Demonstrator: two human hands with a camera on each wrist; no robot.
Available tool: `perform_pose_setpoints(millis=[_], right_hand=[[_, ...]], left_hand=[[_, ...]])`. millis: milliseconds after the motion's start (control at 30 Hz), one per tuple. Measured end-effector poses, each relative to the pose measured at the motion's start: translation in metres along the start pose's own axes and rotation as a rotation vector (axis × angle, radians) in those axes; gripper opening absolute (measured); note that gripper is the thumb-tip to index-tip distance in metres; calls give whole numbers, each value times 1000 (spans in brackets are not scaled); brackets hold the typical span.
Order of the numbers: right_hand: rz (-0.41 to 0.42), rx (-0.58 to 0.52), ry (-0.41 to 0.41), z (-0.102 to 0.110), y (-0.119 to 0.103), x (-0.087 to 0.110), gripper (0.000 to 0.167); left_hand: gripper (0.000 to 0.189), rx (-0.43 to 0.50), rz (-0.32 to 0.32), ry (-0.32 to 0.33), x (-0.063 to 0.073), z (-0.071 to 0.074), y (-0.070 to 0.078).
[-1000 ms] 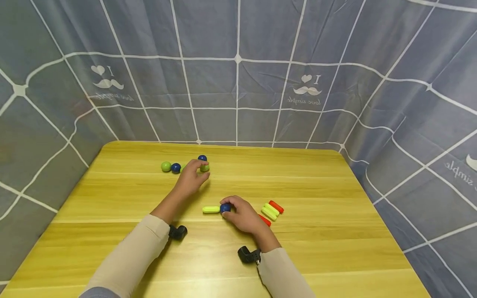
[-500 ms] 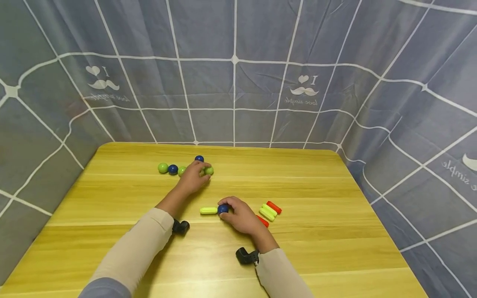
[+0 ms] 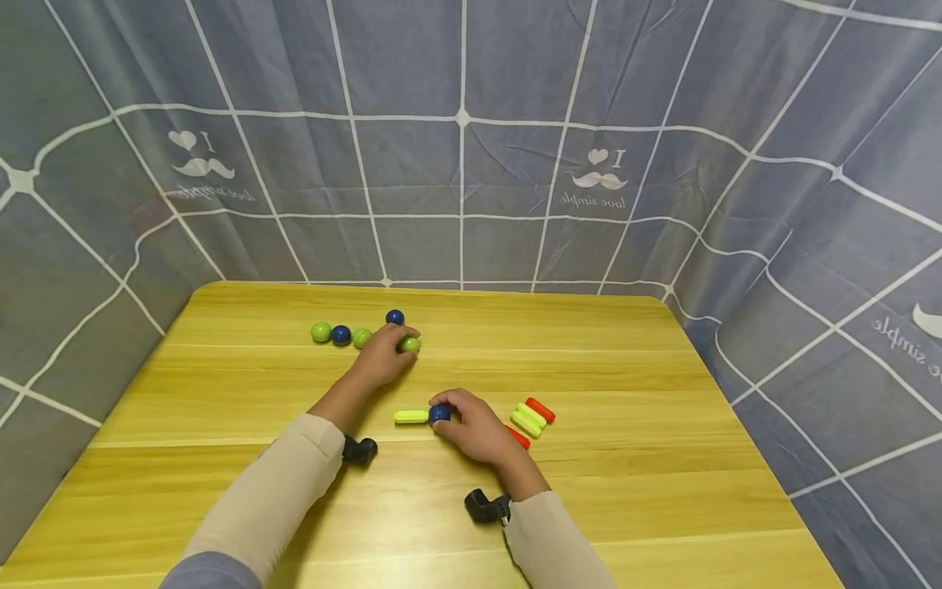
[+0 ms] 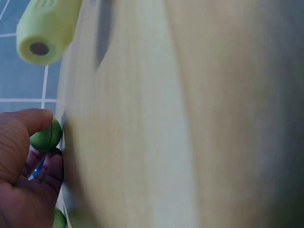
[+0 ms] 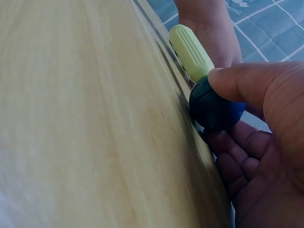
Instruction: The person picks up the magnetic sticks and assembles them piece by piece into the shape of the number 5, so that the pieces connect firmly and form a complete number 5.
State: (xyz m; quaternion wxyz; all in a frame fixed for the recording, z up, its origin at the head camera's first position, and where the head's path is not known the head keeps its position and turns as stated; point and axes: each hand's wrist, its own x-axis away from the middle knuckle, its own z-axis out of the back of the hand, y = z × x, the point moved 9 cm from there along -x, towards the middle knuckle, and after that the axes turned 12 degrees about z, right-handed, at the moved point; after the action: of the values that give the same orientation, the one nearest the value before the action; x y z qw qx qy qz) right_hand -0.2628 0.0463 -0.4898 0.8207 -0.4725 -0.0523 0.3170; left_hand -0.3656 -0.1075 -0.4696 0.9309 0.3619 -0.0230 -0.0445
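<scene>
With thumb and fingers, my left hand (image 3: 379, 360) grips a green ball (image 3: 410, 345) at the back of the table; in the left wrist view the thumb lies on top of this green ball (image 4: 46, 137), fingers below. My right hand (image 3: 480, 427) pinches a dark blue ball (image 3: 439, 414) nearer the front. A yellow-green ribbed stick (image 3: 410, 417) touches that blue ball end to end and points left. Close up in the right wrist view, the blue ball (image 5: 213, 107) sits between thumb and fingers. The stick's free end (image 4: 39, 49) shows a dark round spot.
Left of my left hand lie a green ball (image 3: 320, 331), a blue ball (image 3: 341, 334) and another green ball (image 3: 361, 338) in a row. Behind it is one more blue ball (image 3: 395, 316). Yellow-green sticks (image 3: 528, 420) and red sticks (image 3: 540, 410) lie beside my right hand.
My left hand has shifted slightly toward the table's front and now holds the green ball, which sits a little nearer. My right hand keeps its hold on the blue ball.
</scene>
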Motion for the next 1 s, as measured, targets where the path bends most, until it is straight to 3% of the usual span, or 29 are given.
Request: perform_pose_setpoints(millis=[267,500,667,1000], right_hand=[[-3,11,1,1,1,-1,23],[-3,13,-5,0,-1,-1,24],[1,18,-1,0,-2,-1,24],[-1,7,-2,-1,-2,0,24]], left_hand=[[38,88,21,-33,4,-2,-14],[40,224,70,-43,13,-2,-27],[41,272,105,-55,20,0,-32],[40,356,98,-79,35,1,-35]])
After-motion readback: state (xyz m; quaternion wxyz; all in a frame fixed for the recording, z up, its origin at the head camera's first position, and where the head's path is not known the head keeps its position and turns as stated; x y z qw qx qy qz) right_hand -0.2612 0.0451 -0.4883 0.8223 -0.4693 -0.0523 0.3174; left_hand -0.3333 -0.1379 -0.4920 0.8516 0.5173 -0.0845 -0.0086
